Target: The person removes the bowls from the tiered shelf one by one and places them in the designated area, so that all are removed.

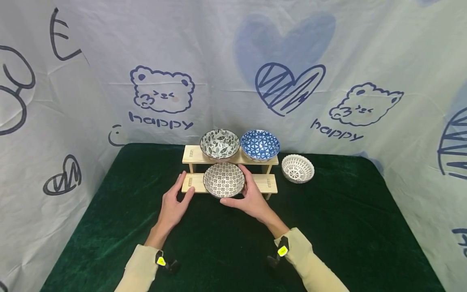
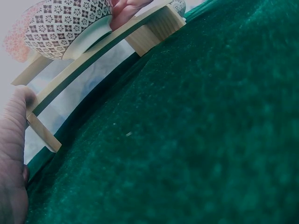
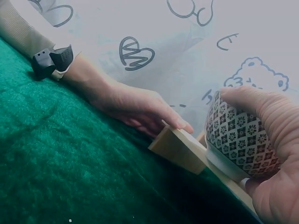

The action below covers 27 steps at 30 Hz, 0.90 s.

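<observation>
A bowl with a dark flower-tile pattern (image 1: 224,180) sits on the lower step of a two-step wooden rack (image 1: 264,182). My right hand (image 1: 254,201) grips this bowl, thumb at its front rim and fingers along its right side; the right wrist view shows the thumb (image 3: 254,100) over the rim. At the lower step's left end, my left hand (image 1: 173,207) holds the board, thumb on the front corner and fingers toward the back. On the upper step stand a black-and-white leaf-patterned bowl (image 1: 219,144) and a blue-patterned bowl (image 1: 260,145).
To the right of the rack, a white bowl with brown marks (image 1: 297,168) stands on the dark green cloth (image 1: 346,227). A white printed curtain (image 1: 226,61) hangs behind and along both sides of the table.
</observation>
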Tool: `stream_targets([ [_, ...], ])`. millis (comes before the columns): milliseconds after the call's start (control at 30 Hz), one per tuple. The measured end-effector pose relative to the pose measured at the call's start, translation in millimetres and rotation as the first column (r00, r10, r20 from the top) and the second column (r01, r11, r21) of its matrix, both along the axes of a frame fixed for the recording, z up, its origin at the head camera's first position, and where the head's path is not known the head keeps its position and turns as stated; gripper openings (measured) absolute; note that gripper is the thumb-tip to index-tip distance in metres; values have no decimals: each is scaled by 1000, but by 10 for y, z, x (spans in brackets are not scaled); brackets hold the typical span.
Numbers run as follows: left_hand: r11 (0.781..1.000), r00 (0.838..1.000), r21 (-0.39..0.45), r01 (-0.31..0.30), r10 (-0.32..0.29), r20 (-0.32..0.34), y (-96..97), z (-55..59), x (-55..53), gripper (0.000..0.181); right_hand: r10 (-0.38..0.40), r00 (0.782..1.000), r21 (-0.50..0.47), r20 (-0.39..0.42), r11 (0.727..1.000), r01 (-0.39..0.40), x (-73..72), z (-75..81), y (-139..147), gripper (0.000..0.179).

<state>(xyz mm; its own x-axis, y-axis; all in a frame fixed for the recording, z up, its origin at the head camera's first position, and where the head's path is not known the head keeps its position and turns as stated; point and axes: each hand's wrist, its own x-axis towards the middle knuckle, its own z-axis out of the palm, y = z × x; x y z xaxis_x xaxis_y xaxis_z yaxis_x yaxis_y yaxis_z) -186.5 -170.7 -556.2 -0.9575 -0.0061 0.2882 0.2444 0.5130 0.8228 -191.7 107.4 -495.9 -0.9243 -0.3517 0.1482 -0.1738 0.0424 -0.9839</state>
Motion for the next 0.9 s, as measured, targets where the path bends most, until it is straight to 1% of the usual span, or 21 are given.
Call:
stream_targets([
  [133,1000,1000,0,2,-2,-1,-1,2,-4,67,-11,1000,13,-7,1000,11,-21,1,-29,117],
  [333,1000,1000,-7,-3,3,0,-7,3,-5,67,-45,999,103,3,994,45,-45,5,-45,120],
  [433,1000,1000,-3,-4,4,1,-4,8,3,66,-54,999,124,6,991,53,-55,5,-49,120],
  [667,1000,1000,0,-2,2,9,-2,6,7,67,-81,997,100,-5,992,82,-60,-1,-69,116],
  [900,1000,1000,-3,-2,3,7,-2,-2,-1,67,-115,993,106,-15,988,116,-49,4,-78,115],
])
